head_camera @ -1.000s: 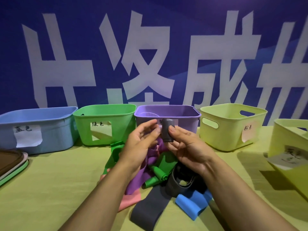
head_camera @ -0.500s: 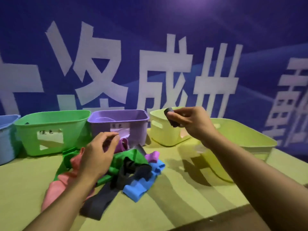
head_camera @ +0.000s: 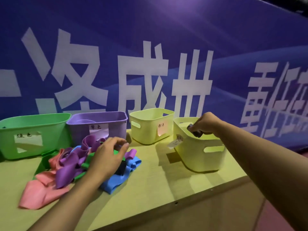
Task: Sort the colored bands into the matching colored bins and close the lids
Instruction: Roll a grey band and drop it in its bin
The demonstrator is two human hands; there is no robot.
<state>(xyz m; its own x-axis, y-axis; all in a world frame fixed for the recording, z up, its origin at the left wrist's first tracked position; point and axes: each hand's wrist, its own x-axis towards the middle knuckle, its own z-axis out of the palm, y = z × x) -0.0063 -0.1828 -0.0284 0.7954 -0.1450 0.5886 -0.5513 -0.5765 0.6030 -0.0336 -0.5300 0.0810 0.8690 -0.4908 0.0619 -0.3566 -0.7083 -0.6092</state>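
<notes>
Small dark rolled band [head_camera: 194, 130]

Yellow table [head_camera: 150, 189] carries four bins [head_camera: 150, 129] and piled bands [head_camera: 66, 165].

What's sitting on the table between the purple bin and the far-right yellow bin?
In the head view, one more yellow bin with a paper label stands between the purple bin and the far-right yellow bin; bare table lies around it.

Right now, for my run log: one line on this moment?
right hand: holds rolled dark band over right yellow bin | left hand: above band pile | lids: not visible
</notes>
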